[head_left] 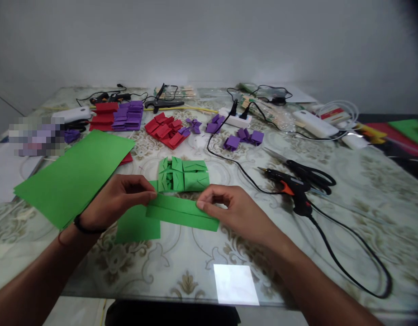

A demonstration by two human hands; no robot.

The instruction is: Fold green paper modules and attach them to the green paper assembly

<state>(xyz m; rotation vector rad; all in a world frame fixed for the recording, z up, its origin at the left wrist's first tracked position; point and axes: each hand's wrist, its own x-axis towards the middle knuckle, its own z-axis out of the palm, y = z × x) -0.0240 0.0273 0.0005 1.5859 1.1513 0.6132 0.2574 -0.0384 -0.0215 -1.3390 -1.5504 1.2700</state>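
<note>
A creased strip of green paper is stretched between my hands over the table. Its left end is pinched by my left hand, thumb against fingers. The right end sits between the thumb and fingers of my right hand. Under the strip's left end lies a flat green paper piece. Just beyond the strip stand folded green paper pieces, grouped side by side. A stack of green paper sheets lies to the left of my left hand.
A black glue gun and black scissors lie at the right, a cord looping toward the front. Folded red paper pieces and purple pieces are farther back. A white power strip with plugs stands behind them.
</note>
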